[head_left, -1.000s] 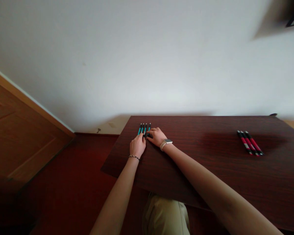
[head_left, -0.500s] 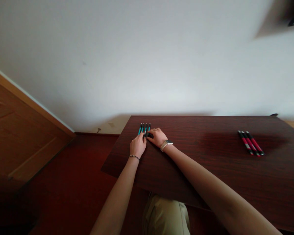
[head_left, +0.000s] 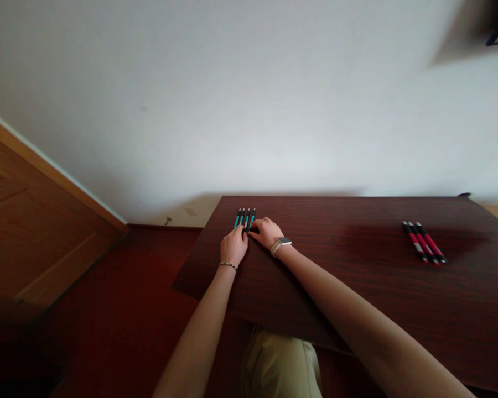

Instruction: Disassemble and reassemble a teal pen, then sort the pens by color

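Note:
Several teal and black pens [head_left: 242, 217] lie side by side on the dark wooden table [head_left: 332, 213], near its far left corner. My left hand [head_left: 234, 245], with a beaded bracelet, rests at the near ends of these pens, its fingers bent and closed on them. From the right, my right hand [head_left: 267, 232], wearing a watch, touches the rightmost teal pens, thumb and fingers curled at their lower ends. The fingertips of both hands nearly meet, and they hide the pens' near ends.
Three red and black pens [head_left: 424, 242] lie slanted together on the right part of the table. Behind the table rises a white wall [head_left: 274, 99]. A wooden door [head_left: 33, 221] is at the left. My knee [head_left: 282, 365] shows below the near edge.

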The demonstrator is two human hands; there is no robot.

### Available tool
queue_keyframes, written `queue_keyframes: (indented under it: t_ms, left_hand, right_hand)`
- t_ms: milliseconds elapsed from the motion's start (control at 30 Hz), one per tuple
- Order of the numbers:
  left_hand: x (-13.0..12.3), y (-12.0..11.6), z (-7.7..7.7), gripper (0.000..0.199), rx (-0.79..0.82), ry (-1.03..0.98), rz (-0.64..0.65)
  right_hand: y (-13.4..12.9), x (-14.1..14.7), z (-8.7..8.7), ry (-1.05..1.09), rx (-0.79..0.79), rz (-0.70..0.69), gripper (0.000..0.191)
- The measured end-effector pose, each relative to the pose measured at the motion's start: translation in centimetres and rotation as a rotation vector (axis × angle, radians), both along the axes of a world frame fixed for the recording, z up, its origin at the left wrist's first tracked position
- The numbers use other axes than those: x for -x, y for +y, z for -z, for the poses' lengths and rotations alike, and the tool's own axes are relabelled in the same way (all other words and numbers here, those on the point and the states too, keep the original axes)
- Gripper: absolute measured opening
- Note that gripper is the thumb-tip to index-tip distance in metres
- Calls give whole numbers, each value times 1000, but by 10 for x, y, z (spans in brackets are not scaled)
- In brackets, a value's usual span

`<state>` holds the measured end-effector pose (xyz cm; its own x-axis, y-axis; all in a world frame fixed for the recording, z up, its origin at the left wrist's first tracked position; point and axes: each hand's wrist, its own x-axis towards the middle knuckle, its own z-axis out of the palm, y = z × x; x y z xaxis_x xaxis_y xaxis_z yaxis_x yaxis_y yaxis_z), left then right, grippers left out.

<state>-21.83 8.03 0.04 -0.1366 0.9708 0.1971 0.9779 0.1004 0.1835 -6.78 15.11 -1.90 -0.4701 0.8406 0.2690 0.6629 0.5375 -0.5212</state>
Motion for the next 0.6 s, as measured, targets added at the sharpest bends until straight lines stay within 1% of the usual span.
queue_keyframes:
  t_ms: [100, 200, 267, 333, 400, 467, 533, 600]
  left_hand:
    - [-1, 0, 0, 26, -4, 8, 2]
    - [-2, -1, -1, 32, 4, 12, -3]
    - [-2, -2, -1, 38, 2, 14, 25]
    - [-2, -2, -1, 40, -4, 17, 73]
    - [-2, -3, 0, 39, -9, 18, 109]
    - [-1, -3, 2, 39, -14, 20, 122]
    - [0, -2, 3, 39, -26, 23, 137]
    - [1, 0, 5, 39, -43, 22, 162]
  right_hand:
    - [-1, -1, 0, 9, 4, 13, 22]
    - [-3, -3, 1, 23, 6, 21, 21]
    - [-7, -9, 2, 36, 2, 26, 23]
    - [-13, -20, 1, 49, -3, 33, 29]
    - [-22, -40, 0, 60, -9, 41, 34]
    - [-34, -69, -2, 68, -16, 53, 36]
    - [-48, -105, -4, 73, -26, 76, 34]
    - [-64, -148, -6, 101, -63, 104, 31]
